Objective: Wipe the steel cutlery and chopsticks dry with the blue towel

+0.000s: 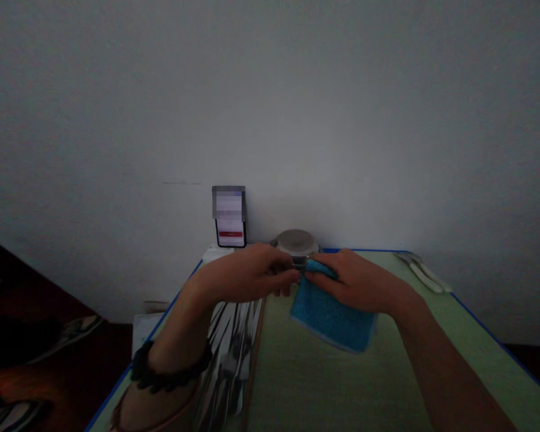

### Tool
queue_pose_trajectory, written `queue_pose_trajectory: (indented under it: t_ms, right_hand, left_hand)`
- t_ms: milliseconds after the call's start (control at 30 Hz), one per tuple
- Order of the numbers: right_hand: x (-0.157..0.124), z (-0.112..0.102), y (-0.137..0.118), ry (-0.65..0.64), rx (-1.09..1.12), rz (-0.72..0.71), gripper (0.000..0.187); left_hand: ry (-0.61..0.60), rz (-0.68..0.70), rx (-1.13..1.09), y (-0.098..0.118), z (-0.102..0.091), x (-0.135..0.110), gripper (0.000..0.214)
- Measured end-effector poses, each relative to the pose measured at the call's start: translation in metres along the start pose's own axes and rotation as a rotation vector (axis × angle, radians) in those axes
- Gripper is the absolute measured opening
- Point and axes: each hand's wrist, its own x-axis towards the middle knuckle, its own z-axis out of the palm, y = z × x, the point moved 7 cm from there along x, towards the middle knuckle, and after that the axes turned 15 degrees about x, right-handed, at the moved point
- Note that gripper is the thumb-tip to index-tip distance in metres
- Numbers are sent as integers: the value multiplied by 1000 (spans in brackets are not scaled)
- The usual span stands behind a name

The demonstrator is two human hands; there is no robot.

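Note:
My left hand (252, 273) is closed, its thumb and fingers pinching a thin metal utensil (299, 265). Only a short stretch of that utensil shows between the two hands, so its kind cannot be made out. A blue cloth (335, 321) hangs from my right hand (357, 281), which grips its upper edge around the utensil's right end. Both hands are held above the green tabletop (324, 390), in front of a round metal vessel (297, 240). Below my left hand lies a spread of metal cutlery (236, 348), partly hidden by my forearm.
A phone (231, 219) leans upright against the wall (364, 120) at the table's back left. Forks with white handles (425, 276) rest at the back right. A brown strip (253, 366) borders the cutlery. Shoes (15, 414) stand on the floor at the left.

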Motion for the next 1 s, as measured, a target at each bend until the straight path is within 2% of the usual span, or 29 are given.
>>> queue_pose_trajectory:
  t_ms: [267,467,800,1000]
  right_hand:
    - [1,-1,-2,-6,-5,-4,23]
    - [1,-1,-1,5,40,-2,22]
    - [-6,-1,12,-54,151,91,28]
    - [-4,-1,8,-36,106,86,23]
  left_hand:
    - [-5,18,62,3,5,7,34]
    - [46,38,111,5,0,8,36]
    - [99,-58,114,-22,-2,-4,35]
    - [112,3,137,-5,1,4,37]
